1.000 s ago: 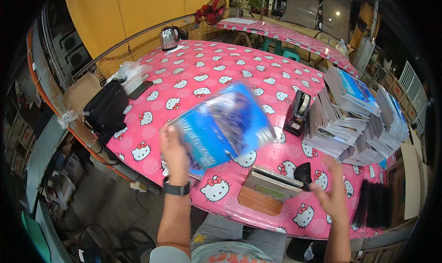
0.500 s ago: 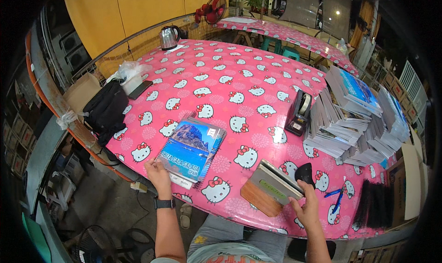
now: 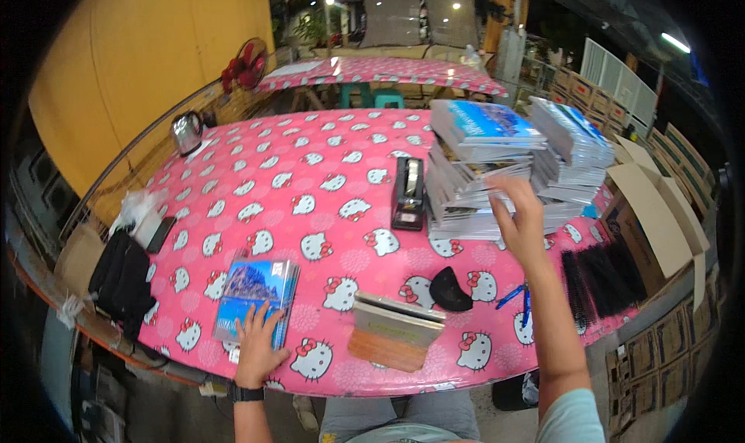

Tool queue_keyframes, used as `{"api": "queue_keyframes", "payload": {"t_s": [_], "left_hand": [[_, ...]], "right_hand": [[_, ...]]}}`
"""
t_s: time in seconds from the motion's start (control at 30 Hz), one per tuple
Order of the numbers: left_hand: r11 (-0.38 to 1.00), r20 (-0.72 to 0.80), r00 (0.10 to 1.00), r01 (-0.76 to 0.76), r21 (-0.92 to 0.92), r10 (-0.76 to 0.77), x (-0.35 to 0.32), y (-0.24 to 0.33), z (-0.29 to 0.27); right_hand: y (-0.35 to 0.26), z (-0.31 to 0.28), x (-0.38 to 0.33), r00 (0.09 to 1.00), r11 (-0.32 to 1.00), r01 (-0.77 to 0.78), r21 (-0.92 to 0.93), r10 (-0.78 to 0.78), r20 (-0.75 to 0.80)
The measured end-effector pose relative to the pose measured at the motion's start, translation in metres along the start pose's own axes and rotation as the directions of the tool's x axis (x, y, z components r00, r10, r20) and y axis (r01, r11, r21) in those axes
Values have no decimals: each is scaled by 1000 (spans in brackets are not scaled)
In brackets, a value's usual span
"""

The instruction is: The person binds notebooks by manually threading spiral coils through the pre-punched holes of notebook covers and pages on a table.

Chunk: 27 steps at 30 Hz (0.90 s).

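My left hand [image 3: 260, 354] lies with spread fingers on a small pile of spiral-bound notebooks [image 3: 252, 280] with a blue sea-and-rock cover, near the table's left front. My right hand [image 3: 520, 219] is raised in front of tall stacks of grey-edged notebooks [image 3: 458, 210], fingers curved and apart, with nothing visible in it. Whether its fingertips touch the stack I cannot tell. Between my arms, at the front edge, stands a grey-green slotted block [image 3: 396, 323] on a wooden base [image 3: 386, 351]. A black curved piece [image 3: 450, 289] lies just behind it.
A black tape dispenser [image 3: 408, 199] stands left of the stacks. Blue pens [image 3: 526, 307], black binding coils [image 3: 601, 284] and an open cardboard box [image 3: 652, 210] are at right. A black bag [image 3: 120, 276], phone [image 3: 161, 235] and kettle [image 3: 186, 134] line the left side of the pink table [image 3: 310, 245].
My right hand has left the grey-green block and risen to the notebook stacks. My left hand has moved from the notebooks' lower edge onto their cover. The view has turned right.
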<state>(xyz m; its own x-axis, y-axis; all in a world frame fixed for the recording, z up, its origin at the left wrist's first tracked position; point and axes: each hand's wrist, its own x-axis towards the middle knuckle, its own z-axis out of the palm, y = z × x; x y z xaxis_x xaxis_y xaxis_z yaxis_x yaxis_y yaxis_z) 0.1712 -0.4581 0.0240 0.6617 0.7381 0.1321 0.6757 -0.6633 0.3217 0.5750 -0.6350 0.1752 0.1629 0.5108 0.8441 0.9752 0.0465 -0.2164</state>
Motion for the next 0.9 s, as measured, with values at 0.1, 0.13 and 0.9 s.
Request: {"api": "queue_keyframes", "payload": {"t_s": [0.1, 0.13, 0.9], "left_hand": [[984, -168, 981, -123, -131, 100, 13, 29, -13], [964, -245, 959, -190, -184, 142, 17, 39, -14], [130, -112, 897, -184, -974, 428, 88, 151, -38]], "right_hand": [[42, 3, 62, 979, 950, 159, -267, -188, -85], [55, 7, 71, 969, 907, 197, -372, -238, -65], [-53, -12, -119, 776, 592, -532, 605, 628, 67]]}}
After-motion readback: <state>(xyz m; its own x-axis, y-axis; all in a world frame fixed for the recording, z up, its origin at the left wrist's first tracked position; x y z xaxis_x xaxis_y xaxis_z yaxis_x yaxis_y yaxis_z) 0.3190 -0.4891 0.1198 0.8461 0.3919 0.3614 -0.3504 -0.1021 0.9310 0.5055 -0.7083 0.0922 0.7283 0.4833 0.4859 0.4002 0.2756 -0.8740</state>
